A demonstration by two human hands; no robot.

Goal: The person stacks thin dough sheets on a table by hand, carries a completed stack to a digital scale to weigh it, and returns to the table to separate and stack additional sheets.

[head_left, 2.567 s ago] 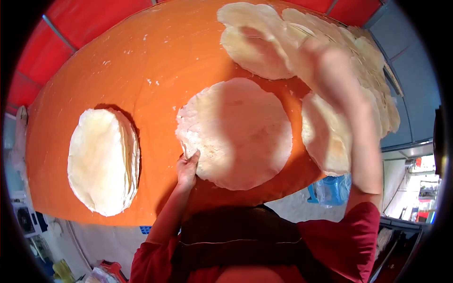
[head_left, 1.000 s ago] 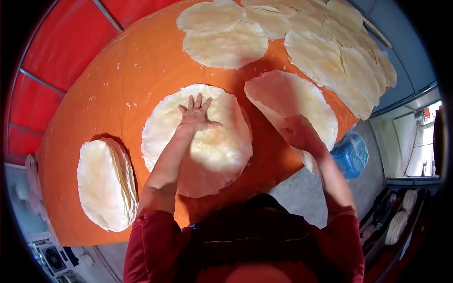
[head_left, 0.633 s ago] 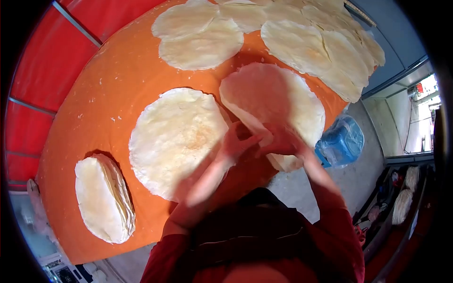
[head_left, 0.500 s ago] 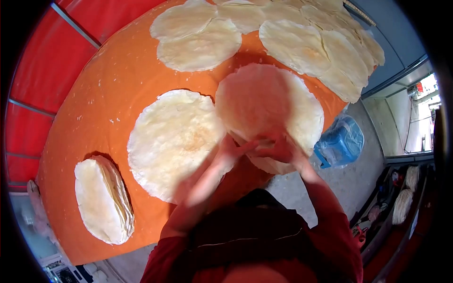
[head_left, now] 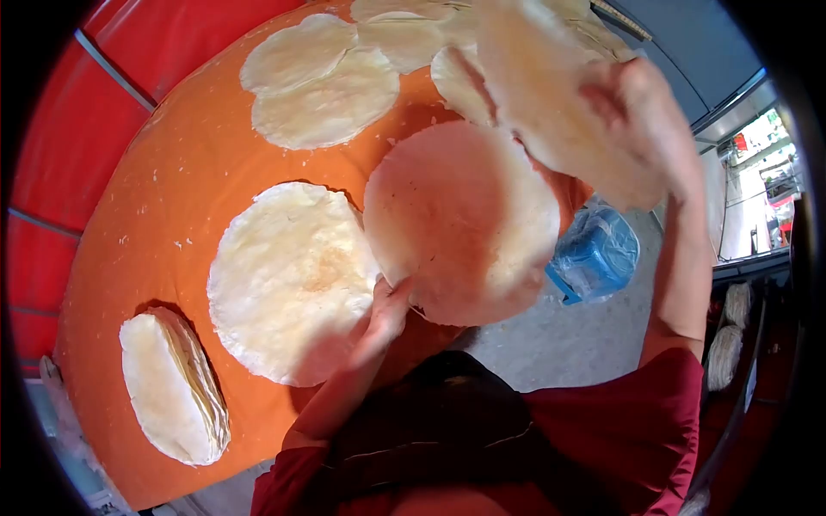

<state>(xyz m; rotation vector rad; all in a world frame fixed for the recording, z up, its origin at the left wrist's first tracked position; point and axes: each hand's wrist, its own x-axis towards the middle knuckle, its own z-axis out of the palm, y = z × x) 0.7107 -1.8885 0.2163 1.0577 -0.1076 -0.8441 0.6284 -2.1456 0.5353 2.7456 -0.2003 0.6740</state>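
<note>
My right hand is raised at the upper right, its fingers closed on the near side of a thin flatbread, which is tilted and blurred by motion. Low in the middle, my left hand pinches the lower left edge of a round flatbread, which partly overhangs the table's front edge. A shadow covers much of that round. Beside it on the left lies a pale stack of round flatbread, just touching or nearly touching my left wrist's side.
An orange cloth covers the table. A folded flatbread stack lies at the lower left. More flatbreads overlap along the far side. A blue plastic-wrapped stool stands on the floor, right of the table.
My hands were together over the round flatbread's near edge. My right hand has moved up and right, lifting one flatbread; my left hand has moved slightly down and left to the edge.
</note>
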